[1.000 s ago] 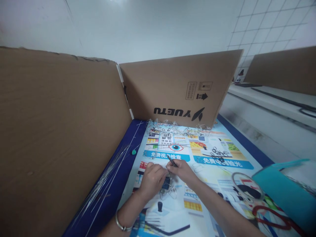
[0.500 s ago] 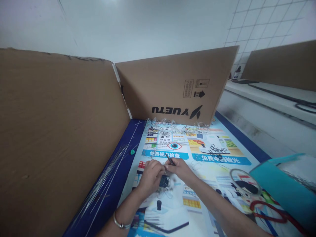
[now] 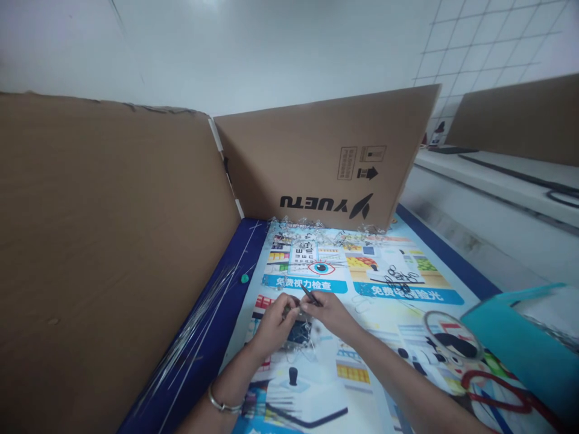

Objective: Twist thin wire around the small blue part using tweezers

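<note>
Both hands meet over a printed poster mat (image 3: 389, 337) on the table. My left hand (image 3: 274, 325) is curled round a small dark blue piece with thin clear or wire parts (image 3: 298, 333). My right hand (image 3: 328, 310) pinches a thin dark tool, like tweezers (image 3: 311, 295), with its tip pointing up and left near the left fingertips. A metal bangle (image 3: 220, 405) is on my left wrist.
Cardboard walls stand on the left (image 3: 104, 253) and at the back (image 3: 316, 163). Thin wires (image 3: 199, 325) lie along the blue edge. Small black rings (image 3: 398, 276) and clear bits (image 3: 298, 226) lie farther back. A teal box (image 3: 525, 337) and a magnifier ring (image 3: 447, 340) sit right.
The hands stay together on the small piece, with the fingers shifting slightly. The view has swayed a little; nothing else has moved.
</note>
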Tool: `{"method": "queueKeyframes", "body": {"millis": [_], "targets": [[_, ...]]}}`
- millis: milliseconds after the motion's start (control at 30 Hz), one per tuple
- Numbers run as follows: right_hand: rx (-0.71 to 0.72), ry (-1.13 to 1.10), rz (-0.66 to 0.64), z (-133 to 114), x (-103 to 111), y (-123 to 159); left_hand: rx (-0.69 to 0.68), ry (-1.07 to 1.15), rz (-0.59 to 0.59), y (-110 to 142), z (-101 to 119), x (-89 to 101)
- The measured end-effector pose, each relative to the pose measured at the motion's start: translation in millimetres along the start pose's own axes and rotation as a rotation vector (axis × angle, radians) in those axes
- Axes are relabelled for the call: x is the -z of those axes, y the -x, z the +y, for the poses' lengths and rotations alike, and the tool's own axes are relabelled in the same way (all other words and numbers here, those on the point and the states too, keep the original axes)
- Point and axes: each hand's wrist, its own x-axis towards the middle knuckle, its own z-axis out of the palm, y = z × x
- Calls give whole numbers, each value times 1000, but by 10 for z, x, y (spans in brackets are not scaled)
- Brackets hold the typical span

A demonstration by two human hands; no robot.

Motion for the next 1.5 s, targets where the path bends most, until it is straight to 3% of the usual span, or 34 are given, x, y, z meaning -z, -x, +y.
{"method": "queueKeyframes", "body": {"millis": [133, 267, 467, 567, 733, 1000, 1300, 1400, 1500], "targets": [[6, 82, 54, -16, 46, 7, 33, -10, 137, -21, -48, 25], [74, 404, 92, -105, 79, 43, 64, -94, 260, -35, -119, 54], [271, 1051, -1, -251, -19, 165, 37, -246, 286, -16, -124, 51], [316, 1232, 8, -230, -52, 186, 41, -291, 288, -12, -113, 47], [381, 1259, 19, -191, -69, 183, 54, -326, 314, -12, -130, 38], [225, 1313, 81, -163, -38, 154, 58, -332, 278, -2, -93, 28], [230, 1345, 112, -143, 6, 137, 38, -221, 251, -9, -62, 7], [212, 1286, 146, -143, 18, 138, 43, -153, 241, -17, -68, 7], [141, 1076, 154, -147, 19, 125, 22, -137, 232, -22, -66, 9]]}}
